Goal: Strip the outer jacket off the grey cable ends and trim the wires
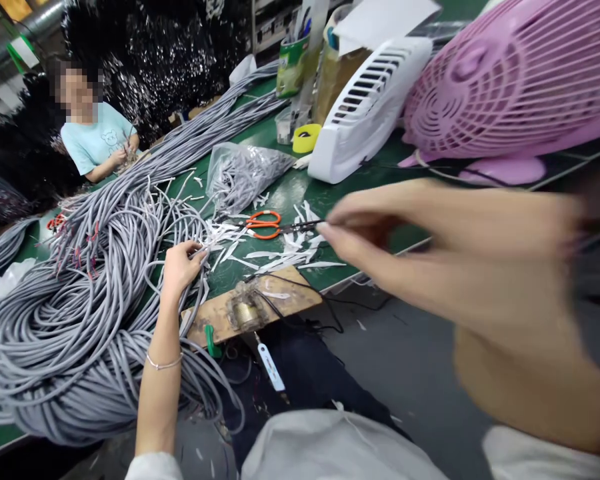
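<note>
My left hand (181,265) reaches into a big pile of grey cables (75,313) on the green bench and has its fingers closed around one of them. Close to the camera and blurred, my right hand (365,230) pinches its thumb and fingers together on a thin dark wire that runs left toward the scissors. Orange-handled scissors (263,225) lie on the bench among white paper strips (290,250), just left of my right fingertips. A wooden block with a brass fitting (247,308) is clamped at the bench edge between my arms.
A clear bag of cut grey pieces (243,175) lies behind the scissors. A white fan housing (367,107), a pink fan (515,80) and a yellow tape roll (305,138) stand at the back right. Another person in a light blue shirt (96,140) works at the far left.
</note>
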Motion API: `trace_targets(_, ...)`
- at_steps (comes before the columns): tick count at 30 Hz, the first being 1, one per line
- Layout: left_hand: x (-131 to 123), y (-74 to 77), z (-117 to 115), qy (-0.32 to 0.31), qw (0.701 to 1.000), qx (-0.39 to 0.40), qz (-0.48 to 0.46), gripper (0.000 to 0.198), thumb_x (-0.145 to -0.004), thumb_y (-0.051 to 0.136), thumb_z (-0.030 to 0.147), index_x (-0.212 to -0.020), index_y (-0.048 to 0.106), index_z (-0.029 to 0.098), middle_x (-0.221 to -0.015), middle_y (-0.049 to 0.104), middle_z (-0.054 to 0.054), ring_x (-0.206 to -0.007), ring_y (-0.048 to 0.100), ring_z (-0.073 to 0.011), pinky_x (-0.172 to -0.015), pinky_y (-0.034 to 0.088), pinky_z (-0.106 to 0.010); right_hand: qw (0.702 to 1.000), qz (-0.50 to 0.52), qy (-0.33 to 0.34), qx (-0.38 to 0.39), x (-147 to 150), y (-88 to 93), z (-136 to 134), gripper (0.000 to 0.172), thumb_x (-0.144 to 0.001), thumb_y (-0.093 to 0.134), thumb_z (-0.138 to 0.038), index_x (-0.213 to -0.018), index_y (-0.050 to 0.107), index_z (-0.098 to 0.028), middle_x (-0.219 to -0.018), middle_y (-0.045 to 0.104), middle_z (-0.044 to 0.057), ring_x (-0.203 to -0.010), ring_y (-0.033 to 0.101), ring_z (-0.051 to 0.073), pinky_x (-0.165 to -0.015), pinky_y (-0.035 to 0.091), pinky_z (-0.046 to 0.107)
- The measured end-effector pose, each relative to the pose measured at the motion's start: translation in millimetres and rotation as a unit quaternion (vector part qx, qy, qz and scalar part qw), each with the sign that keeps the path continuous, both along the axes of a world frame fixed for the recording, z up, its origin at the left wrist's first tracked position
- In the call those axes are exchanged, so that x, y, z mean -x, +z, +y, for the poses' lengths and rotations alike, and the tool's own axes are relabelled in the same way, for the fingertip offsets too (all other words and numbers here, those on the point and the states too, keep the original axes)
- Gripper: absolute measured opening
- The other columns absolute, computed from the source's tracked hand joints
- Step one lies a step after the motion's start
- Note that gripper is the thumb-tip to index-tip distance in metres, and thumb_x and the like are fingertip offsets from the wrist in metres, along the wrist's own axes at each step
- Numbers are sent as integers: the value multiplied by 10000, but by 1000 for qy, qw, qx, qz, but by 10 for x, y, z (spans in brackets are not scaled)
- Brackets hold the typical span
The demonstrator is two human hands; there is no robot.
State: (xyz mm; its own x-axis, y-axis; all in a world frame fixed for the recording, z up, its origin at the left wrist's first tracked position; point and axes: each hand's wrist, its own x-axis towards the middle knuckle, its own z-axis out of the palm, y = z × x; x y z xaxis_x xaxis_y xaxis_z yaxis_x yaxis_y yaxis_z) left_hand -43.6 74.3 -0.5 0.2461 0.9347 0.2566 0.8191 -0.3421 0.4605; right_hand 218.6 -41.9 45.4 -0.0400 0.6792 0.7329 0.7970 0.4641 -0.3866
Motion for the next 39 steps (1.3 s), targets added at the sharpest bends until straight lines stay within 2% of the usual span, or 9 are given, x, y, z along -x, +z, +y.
trace_targets(3,6,-1,2,-3,1000,-2,-4,75,-707,613,191,-753,666,164,-752,693,-27,-676,612,-154,-659,451,-243,992,-80,-64,78,-253,-444,288,168,-813,507,-290,-757,639,-203,-635,601,19,-544,527,146,-479,365,270)
trace_targets(7,1,15,-4,-12,1000,3,0,77,-708,613,189,-752,669,161,-750,693,-37,-690,616,-166,-663,446,-252,974,-118,-87,171,-569,-1177,594,150,-751,539,-266,-696,651,-182,-728,625,67,-733,559,217,-650,436,328)
trace_targets(10,-4,30,-10,-21,1000,7,7,87,-722,605,198,-763,672,160,-757,694,-43,-686,616,-169,-657,448,-257,971,-108,-94,190,-629,-1382,638,153,-744,528,-251,-645,622,-182,-741,621,85,-782,546,242,-700,432,355)
trace_targets(17,-41,43,-60,-36,999,5,-6,87,-705,639,160,-768,697,172,-759,696,-41,-674,618,-152,-652,463,-245,972,-13,-165,165,-418,-1107,657,185,-780,368,-162,-835,544,-174,-696,612,88,-657,571,240,-596,407,334)
trace_targets(21,-47,64,-90,1,999,-32,-21,108,-688,646,105,-754,705,167,-687,666,-26,-602,587,-123,-593,448,-222,994,49,-40,85,2,-809,858,195,-832,348,-217,-862,539,-196,-797,632,80,-716,593,207,-634,415,290)
trace_targets(24,-26,97,-118,36,996,-72,-42,109,-679,649,91,-725,706,172,-645,635,-11,-575,563,-111,-571,431,-217,993,65,55,79,418,-553,1066,220,-847,375,-285,-793,563,-187,-751,638,67,-667,586,186,-609,398,267)
trace_targets(28,12,148,-145,90,988,-108,-64,101,-677,649,88,-717,704,162,-624,619,-8,-562,549,-108,-564,419,-219,985,107,85,105,850,-350,1299,305,-835,429,-397,-667,569,-184,-578,583,22,-539,532,153,-537,342,249)
trace_targets(33,43,185,-166,144,974,-136,-108,89,-681,644,105,-720,696,165,-631,618,-2,-567,552,-105,-551,423,-212,976,128,132,117,1042,-538,1355,348,-868,366,-392,-671,558,-180,-545,541,9,-498,487,135,-510,320,242)
trace_targets(39,-3,194,-213,132,973,-154,-108,84,-700,632,131,-717,695,184,-603,607,8,-531,525,-102,-523,415,-214,973,73,189,113,1084,-753,1311,297,-878,375,-302,-691,570,-180,-647,593,36,-561,513,147,-552,355,254)
